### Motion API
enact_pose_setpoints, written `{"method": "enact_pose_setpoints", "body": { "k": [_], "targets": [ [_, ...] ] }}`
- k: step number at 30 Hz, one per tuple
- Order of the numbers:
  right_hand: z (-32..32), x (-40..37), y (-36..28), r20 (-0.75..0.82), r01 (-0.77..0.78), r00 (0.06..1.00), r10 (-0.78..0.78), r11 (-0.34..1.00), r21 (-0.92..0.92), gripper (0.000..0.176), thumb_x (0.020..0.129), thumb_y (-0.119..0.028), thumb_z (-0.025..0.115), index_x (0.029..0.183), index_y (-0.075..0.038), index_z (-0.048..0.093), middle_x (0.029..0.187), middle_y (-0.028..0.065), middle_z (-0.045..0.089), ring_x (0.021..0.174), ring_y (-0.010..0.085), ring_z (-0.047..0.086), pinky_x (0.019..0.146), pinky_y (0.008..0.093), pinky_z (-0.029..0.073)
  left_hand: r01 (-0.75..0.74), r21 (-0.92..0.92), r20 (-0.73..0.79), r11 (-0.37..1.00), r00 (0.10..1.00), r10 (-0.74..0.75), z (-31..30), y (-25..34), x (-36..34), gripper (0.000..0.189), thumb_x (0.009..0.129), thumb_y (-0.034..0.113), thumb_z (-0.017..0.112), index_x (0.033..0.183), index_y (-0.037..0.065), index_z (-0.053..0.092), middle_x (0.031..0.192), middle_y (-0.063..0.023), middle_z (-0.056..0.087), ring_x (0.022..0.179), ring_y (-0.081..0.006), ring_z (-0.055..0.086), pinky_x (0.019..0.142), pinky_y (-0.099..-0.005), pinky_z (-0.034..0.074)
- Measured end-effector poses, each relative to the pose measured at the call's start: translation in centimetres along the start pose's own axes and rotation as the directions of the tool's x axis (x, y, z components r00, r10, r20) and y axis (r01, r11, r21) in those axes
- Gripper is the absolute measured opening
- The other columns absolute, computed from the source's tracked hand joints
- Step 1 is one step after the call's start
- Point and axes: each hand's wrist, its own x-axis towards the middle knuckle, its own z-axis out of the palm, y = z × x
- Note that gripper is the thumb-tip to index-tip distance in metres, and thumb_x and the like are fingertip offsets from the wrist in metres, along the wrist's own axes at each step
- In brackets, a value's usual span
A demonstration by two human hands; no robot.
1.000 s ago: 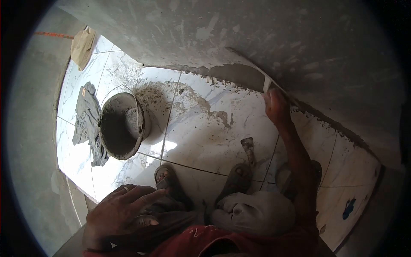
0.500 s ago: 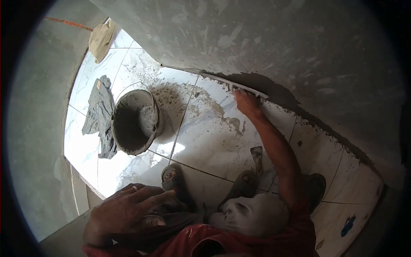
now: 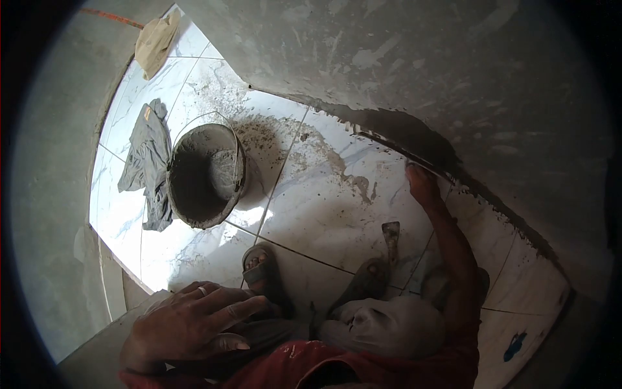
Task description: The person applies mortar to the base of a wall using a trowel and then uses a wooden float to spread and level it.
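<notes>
Trowel (image 3: 392, 146) at approx. 2 o'clock of the view, blade edge laid along the wall-floor joint, in dark wet mortar (image 3: 398, 126) at the wall (image 3: 453, 65) base. Right hand (image 3: 421, 185) is clenched on the trowel, just at the blade's 5 o'clock. Left hand (image 3: 188, 324), 7 o'clock, lies spread flat on the knee w/ nothing in it. Mortar bucket (image 3: 207, 175) at 9 o'clock, grey cloth (image 3: 146, 162) against its left side. Scraper (image 3: 391, 235) on the tile floor (image 3: 324, 214) at 4 o'clock, beside a sandal (image 3: 369, 279). Risks, imo: blade tilts and mortar drops onto the smeared tiles; crouched reach, so a foot could slip on a wet patch or kick the scraper.
</notes>
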Motion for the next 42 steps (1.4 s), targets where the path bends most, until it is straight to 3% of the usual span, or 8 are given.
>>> {"method": "enact_pose_setpoints", "body": {
  "k": [4,7,10,23,27,30,33,42],
  "targets": [
    [3.4,3.1,-1.6,0.073,-0.012,0.997,0.011,1.0,0.016,0.02,0.086,-0.016,0.052,0.104,-0.007,0.057,0.109,0.0148,0.057,0.107,0.0323,0.053,0.092,0.0467,0.041,0.063,-0.029,0.016,0.998,0.998,-0.062,-0.2,0.4,-0.2,0.059,0.084,0.045,0.056,0.132,0.012,0.043,0.123,-0.0119,0.052,0.106,-0.0329,0.054,0.092,-0.0432,0.042],
    [3.2,6.8,-4.7,0.133,-0.109,0.986,0.098,0.991,0.08,0.016,0.087,-0.018,0.051,0.099,-0.008,0.057,0.107,0.0136,0.057,0.103,0.0308,0.055,0.086,0.0437,0.045,0.057,-0.009,0.035,0.998,0.998,-0.056,-0.2,0.8,-0.1,0.06,0.084,0.045,0.056,0.132,0.012,0.042,0.122,-0.0123,0.053,0.107,-0.0326,0.054,0.093,-0.0422,0.042],
    [3.4,8.2,-6.0,-0.015,-0.071,0.997,0.071,0.997,0.021,0.013,0.09,-0.022,0.051,0.088,-0.009,0.052,0.086,0.0126,0.057,0.081,0.0324,0.06,0.066,0.0439,0.05,0.039,0.005,0.016,0.999,0.999,-0.039,0.0,0.9,-0.2,0.06,0.084,0.044,0.056,0.133,0.012,0.042,0.119,-0.0127,0.054,0.106,-0.0324,0.054,0.093,-0.0411,0.042],
    [-5.6,9.3,-7.0,-0.178,-0.12,0.965,0.191,0.93,0.348,0.008,0.085,-0.013,0.057,0.087,-0.006,0.053,0.082,0.0141,0.057,0.078,0.0361,0.058,0.063,0.0451,0.047,-0.031,0.038,0.004,0.999,1.0,0.031,-0.1,0.5,0.1,0.063,0.081,0.038,0.063,0.131,0.006,0.043,0.115,-0.0157,0.054,0.1,-0.0338,0.055,0.086,-0.0404,0.046],
    [-3.3,9.3,-7.7,-0.107,-0.006,0.993,0.044,0.941,0.339,0.01,0.086,-0.015,0.056,0.089,-0.006,0.053,0.085,0.0138,0.057,0.08,0.0361,0.059,0.065,0.0455,0.047,0.007,0.019,0.0,1.0,1.0,-0.007,0.0,0.5,0.0,0.061,0.084,0.044,0.057,0.133,0.012,0.041,0.117,-0.0143,0.055,0.103,-0.033,0.056,0.091,-0.0415,0.043],
    [-0.5,9.7,-8.3,0.157,-0.132,0.983,0.097,0.963,0.233,0.01,0.089,-0.017,0.049,0.089,-0.008,0.052,0.086,0.0129,0.058,0.085,0.0337,0.058,0.07,0.0466,0.046,0.001,0.023,0.0,1.0,1.0,-0.001,0.1,0.7,0.0,0.06,0.085,0.044,0.056,0.134,0.012,0.041,0.118,-0.0148,0.054,0.104,-0.0336,0.055,0.092,-0.0419,0.043],
    [1.1,10.2,-8.0,0.223,-0.16,0.968,0.117,0.97,0.184,0.012,0.09,-0.019,0.048,0.091,-0.008,0.054,0.088,0.0134,0.059,0.085,0.0334,0.059,0.071,0.0454,0.047,0.008,0.025,0.011,1.0,1.0,-0.009,0.1,0.9,-0.2,0.061,0.086,0.044,0.055,0.134,0.012,0.04,0.119,-0.0153,0.054,0.105,-0.0344,0.055,0.092,-0.0421,0.042],
    [1.6,15.3,-10.3,0.068,-0.081,0.995,0.071,0.984,0.156,0.014,0.088,-0.02,0.052,0.092,-0.006,0.055,0.086,0.0137,0.06,0.072,0.0335,0.061,0.066,0.0435,0.05,0.0,0.022,0.025,1.0,1.0,-0.001,0.0,1.4,0.4,0.061,0.087,0.046,0.051,0.135,0.011,0.039,0.12,-0.0161,0.053,0.107,-0.0347,0.054,0.094,-0.0428,0.041]
  ]
}}
